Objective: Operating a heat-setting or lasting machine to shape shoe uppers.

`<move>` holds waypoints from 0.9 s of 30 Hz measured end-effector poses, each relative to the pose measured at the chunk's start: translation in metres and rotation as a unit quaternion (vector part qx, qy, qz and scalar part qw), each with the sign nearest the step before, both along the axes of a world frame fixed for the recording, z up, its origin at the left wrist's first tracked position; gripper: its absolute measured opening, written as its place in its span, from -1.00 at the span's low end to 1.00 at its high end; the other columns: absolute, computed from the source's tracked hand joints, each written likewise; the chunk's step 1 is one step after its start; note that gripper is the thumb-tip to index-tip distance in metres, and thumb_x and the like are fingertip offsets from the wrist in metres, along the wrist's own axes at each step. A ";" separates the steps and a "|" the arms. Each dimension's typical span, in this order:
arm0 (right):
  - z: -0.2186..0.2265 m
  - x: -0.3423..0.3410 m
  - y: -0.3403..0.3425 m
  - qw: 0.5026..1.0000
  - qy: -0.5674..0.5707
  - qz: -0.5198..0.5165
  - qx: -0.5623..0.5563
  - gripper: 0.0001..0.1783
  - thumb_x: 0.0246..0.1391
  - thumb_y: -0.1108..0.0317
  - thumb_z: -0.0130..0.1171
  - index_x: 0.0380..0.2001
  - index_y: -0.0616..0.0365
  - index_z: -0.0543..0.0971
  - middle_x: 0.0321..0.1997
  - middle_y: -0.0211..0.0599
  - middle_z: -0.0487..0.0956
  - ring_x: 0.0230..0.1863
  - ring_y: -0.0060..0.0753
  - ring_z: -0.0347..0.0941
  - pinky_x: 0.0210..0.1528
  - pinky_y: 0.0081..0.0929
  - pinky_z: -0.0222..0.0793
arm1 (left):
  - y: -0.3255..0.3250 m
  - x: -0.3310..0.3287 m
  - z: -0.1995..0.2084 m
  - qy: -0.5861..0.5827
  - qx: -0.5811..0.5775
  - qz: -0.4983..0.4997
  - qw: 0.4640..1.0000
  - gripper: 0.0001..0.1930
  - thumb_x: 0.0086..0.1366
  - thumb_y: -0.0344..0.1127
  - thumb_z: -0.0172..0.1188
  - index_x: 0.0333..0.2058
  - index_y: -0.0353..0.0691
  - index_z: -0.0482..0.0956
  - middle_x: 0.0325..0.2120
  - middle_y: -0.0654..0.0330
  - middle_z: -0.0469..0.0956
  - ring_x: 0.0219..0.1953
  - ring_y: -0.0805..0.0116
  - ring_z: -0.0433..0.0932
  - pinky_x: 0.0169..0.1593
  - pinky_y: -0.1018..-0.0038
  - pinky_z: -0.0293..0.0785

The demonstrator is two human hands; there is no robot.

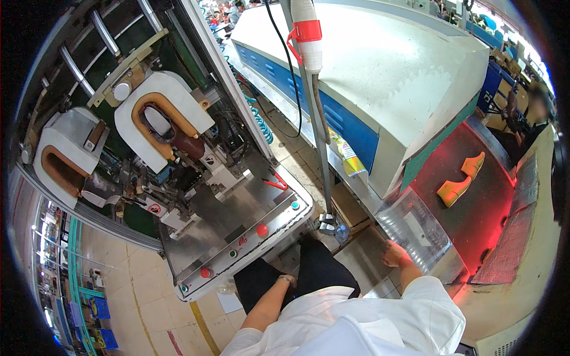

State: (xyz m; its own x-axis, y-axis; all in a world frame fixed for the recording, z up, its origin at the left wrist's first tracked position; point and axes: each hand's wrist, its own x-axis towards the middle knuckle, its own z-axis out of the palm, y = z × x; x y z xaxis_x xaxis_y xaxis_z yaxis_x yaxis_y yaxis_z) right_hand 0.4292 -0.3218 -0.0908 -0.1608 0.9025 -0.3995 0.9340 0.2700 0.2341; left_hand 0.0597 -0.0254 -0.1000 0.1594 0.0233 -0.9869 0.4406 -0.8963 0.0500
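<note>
Footwear (453, 191), yellow-orange, on a red-lit surface (472, 212), well apart from right fingers (389, 256) (half-curled, hold unclear); left fingers (291, 283) unclear.

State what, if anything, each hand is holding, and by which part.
No object shows in the right hand, its fingers curled; whether the left hand, shadowed by the dark trousers, holds anything cannot be told.

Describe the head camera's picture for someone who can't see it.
A person's left hand is over their black trousers, the right hand near a clear sheet. An orange shoe-shaped piece lies on a dark, red-lit surface at right; a machine with red buttons stands left.
</note>
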 end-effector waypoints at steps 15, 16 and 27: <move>0.027 -0.011 -0.005 1.000 -0.026 0.002 0.018 -0.73 -0.08 0.15 -0.08 -0.68 -0.10 0.54 -0.49 -0.43 0.57 -0.32 -0.32 0.45 -0.05 -0.33 0.11 | 0.002 -0.001 -0.016 0.006 0.012 0.094 0.995 -0.57 -0.01 -0.04 0.21 -0.10 0.09 0.52 -0.02 0.26 0.44 0.04 0.19 0.39 0.04 0.18 0.30; 0.033 -0.011 0.000 0.999 -0.017 0.005 0.048 -0.72 -0.09 0.15 -0.08 -0.72 -0.09 0.54 -0.50 -0.42 0.57 -0.32 -0.32 0.45 -0.05 -0.34 0.11 | -0.005 -0.024 -0.048 0.007 0.017 0.101 0.995 -0.57 -0.01 -0.04 0.21 -0.10 0.09 0.52 -0.02 0.26 0.44 0.04 0.19 0.39 0.04 0.18 0.30; 0.020 -0.008 0.000 0.997 -0.012 0.000 0.070 -0.70 -0.06 0.07 -0.08 -0.70 -0.12 0.53 -0.57 -0.47 0.52 -0.33 -0.39 0.41 -0.04 -0.39 0.08 | -0.003 -0.003 0.009 -0.038 0.032 0.123 0.991 -0.56 0.02 0.01 0.18 -0.08 0.10 0.51 0.03 0.24 0.39 0.08 0.17 0.34 0.07 0.17 0.25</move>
State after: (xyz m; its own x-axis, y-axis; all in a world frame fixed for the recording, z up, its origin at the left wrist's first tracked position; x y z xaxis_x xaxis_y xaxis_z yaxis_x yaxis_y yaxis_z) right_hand 0.4212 -0.3220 -0.0706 -0.1536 0.9496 -0.2734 0.9277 0.2338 0.2910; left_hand 0.0568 -0.0280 -0.0907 0.2158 0.1322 -0.9675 0.6427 -0.7651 0.0388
